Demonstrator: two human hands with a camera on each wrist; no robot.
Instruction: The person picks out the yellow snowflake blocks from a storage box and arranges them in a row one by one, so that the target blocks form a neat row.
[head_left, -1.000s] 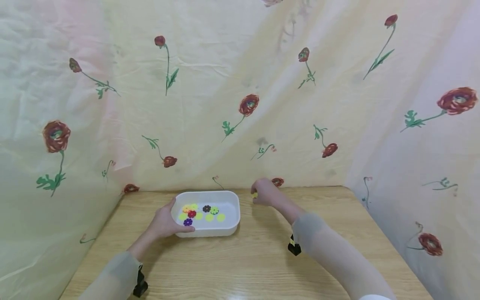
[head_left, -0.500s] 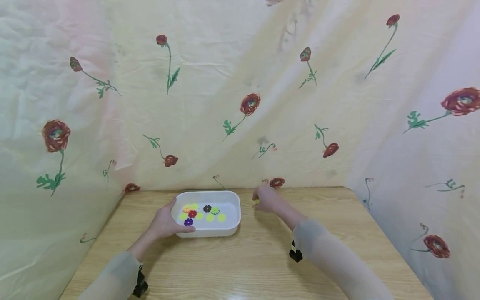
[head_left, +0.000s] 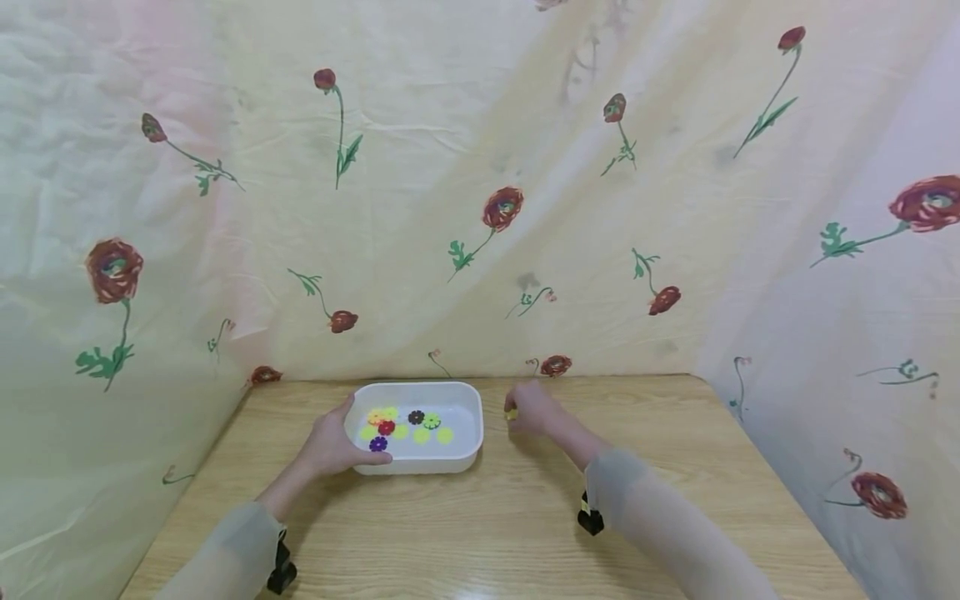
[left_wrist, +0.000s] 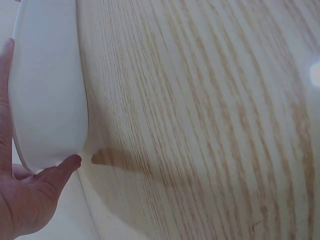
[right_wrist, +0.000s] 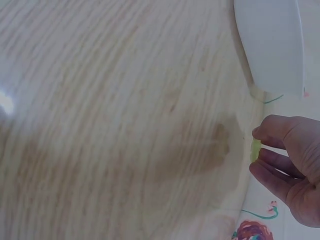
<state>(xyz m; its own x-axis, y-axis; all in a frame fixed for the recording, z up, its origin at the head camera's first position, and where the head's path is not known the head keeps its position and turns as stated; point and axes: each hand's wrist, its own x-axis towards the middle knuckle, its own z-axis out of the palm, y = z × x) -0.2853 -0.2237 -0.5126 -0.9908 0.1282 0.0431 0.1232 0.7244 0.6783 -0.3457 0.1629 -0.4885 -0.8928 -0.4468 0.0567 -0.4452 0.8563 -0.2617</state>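
Note:
A white plastic box (head_left: 431,467) sits on the table toward the back, with its left end in the grip of my left hand (head_left: 330,442). The thumb lies along the front side and the fingers reach round the far side. Inside lie several flower-shaped plastic discs: yellow ones, a red disc (head_left: 386,427), a purple disc (head_left: 378,444) and a dark brown disc (head_left: 416,417). Just right of the box, my right hand (head_left: 534,408) pinches a small yellow-green disc (right_wrist: 255,150) on edge between thumb and fingertips, as the right wrist view shows.
The wood-grain table (head_left: 465,533) ends at the back against a cream cloth (head_left: 405,250) printed with red flowers. Cloth also hangs on the left and right sides. A small black device (head_left: 590,517) hangs at the right wrist, another (head_left: 282,571) at the left.
My right hand has come down and slightly toward me, with the yellow-green disc still pinched. The left hand and the box have stayed in place.

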